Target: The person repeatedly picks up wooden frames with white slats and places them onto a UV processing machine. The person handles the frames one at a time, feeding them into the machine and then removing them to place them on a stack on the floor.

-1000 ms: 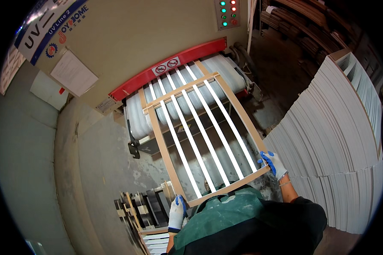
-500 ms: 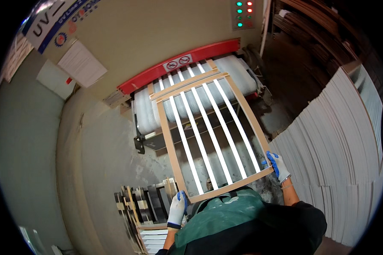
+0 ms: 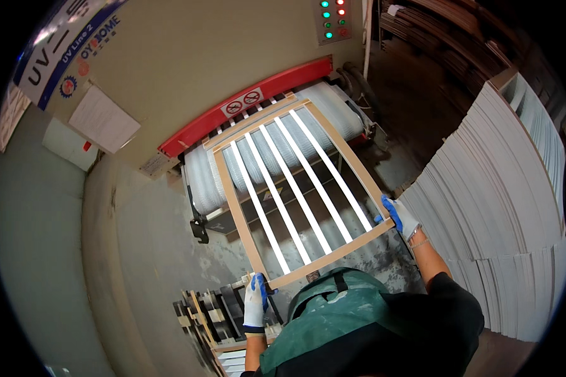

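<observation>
A slatted wooden frame (image 3: pixel 295 188), with a tan border and white slats, spans from my hands to the machine's conveyor belt (image 3: pixel 207 182). My left hand (image 3: pixel 256 301), in a white glove with blue fingers, grips its near left corner. At the near right corner my right hand (image 3: pixel 401 217), gloved alike, is closed around the border. The frame's far end lies over the ribbed, pale belt. Just beyond it a second slatted frame (image 3: pixel 251 127) lies on the belt, its far part hidden under the red guard bar (image 3: pixel 245 103).
A tall stack of white panels (image 3: pixel 484 201) stands to my right. At lower left is a rack (image 3: pixel 210 314) with another slatted frame (image 3: pixel 233 361) beside it. The beige machine (image 3: pixel 220 44) has a panel of lit buttons (image 3: pixel 333 20). Brown sheets (image 3: pixel 446 25) are piled at far right.
The second frame has gone farther under the red bar. My hands have moved forward with the held frame, and its far end reaches farther over the belt. My view has shifted slightly.
</observation>
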{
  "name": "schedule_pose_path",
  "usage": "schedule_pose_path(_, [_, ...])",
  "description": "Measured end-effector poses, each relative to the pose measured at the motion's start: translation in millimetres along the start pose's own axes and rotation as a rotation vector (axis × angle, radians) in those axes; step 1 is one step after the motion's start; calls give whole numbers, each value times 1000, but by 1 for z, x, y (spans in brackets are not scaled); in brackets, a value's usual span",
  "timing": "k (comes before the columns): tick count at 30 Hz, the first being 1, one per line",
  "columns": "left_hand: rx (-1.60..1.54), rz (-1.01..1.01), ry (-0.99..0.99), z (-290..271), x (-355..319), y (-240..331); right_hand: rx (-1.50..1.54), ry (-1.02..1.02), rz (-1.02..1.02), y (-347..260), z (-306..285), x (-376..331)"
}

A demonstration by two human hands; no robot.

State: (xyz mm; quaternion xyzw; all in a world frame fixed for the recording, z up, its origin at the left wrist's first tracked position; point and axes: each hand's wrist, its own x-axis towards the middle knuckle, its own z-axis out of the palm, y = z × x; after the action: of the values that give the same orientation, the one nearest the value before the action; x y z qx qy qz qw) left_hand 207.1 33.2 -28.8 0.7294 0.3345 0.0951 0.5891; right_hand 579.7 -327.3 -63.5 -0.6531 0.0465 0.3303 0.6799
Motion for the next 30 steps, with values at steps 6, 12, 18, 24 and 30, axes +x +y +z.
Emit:
schedule_pose_path(6, [-390,-212,17,10,6,-17,37,14,0,-8,14,29])
schedule_pose_path(12, [-401,-288,55,23,-16,-30,19,-3,50,-15,21,60])
schedule_pose_path(18, [-308,-350,70,35,-47,-65,24,-52,60,-30,28,87])
schedule_pose_path(24, [-88,-340,105,33,-93,-79,183,-95,61,-34,30,123])
schedule_pose_path(30, [519,-70,127,24,-180,-187,169,-121,-17,-37,39,130])
